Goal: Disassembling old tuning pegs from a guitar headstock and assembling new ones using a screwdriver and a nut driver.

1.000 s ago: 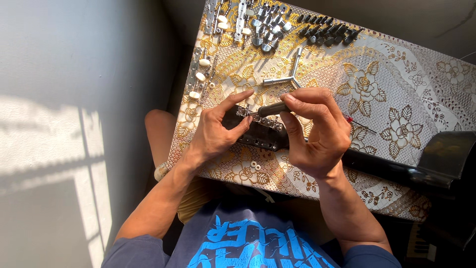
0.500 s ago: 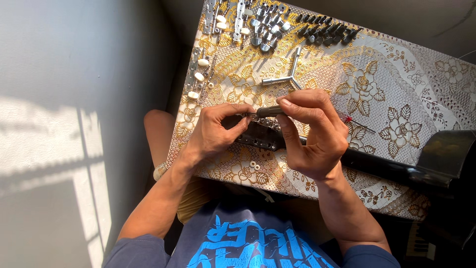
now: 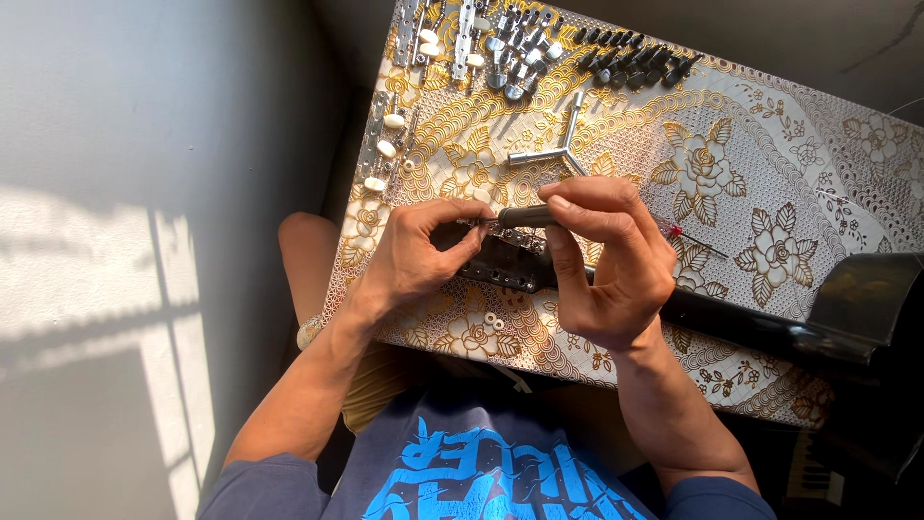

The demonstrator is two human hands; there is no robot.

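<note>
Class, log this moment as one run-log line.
left hand: steadies black guitar headstock | right hand: holds metal tool over it | surface: patterned tablecloth

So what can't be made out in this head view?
- Tool tip: hidden by left hand fingers.
- Black headstock: partly covered by both hands; right hand hides its neck joint.
- Metal parts at top: cut off by the frame edge.

a three-armed wrench (image 3: 556,152) lies below rows of tuning pegs (image 3: 500,48) on a gold-flowered tablecloth (image 3: 770,173).
</note>
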